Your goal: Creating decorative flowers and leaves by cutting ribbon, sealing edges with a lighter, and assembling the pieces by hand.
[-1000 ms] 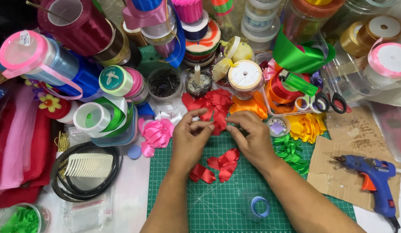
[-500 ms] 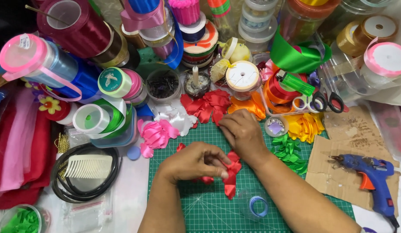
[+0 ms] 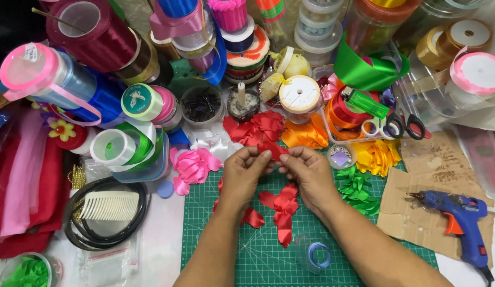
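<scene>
Left hand (image 3: pixel 246 172): fingertips pressed together on one end of a small folded red satin ribbon piece (image 3: pixel 272 149), held above the green gridded cutting mat (image 3: pixel 258 255).
Right hand (image 3: pixel 310 172): thumb and forefinger pinching the other end of the same piece; the two grips nearly touch.
Ribbon piece: in the air between the hands, just in front of the heap of red satin petals (image 3: pixel 255 129) at the mat's far edge.
Finished folds: a cluster of red folded ribbon petals (image 3: pixel 282 207) lies on the mat below the hands; a further red fold (image 3: pixel 251 217) lies beside the left wrist.
Step in hand (judgement): shaping or creasing a single petal. It is best done with both grips close to the fold line, edges aligned before pressure is applied, and the satin kept taut so it does not slip.
Caution (judgement): satin is slick; a loose pinch is likely to let the fold spring open.
Nearby on the bench: pink satin ribbon flower (image 3: pixel 193 165) to the left; green ribbon leaves (image 3: pixel 359 186) and yellow ribbon petals (image 3: pixel 377 155) to the right; orange ribbon petals (image 3: pixel 306 134) behind.
Tools: blue hot-glue gun (image 3: pixel 460 218) on brown cardboard (image 3: pixel 433 175), well apart; black-handled scissors (image 3: pixel 399 126); white candle stub in a small dish (image 3: pixel 243 101).
</scene>
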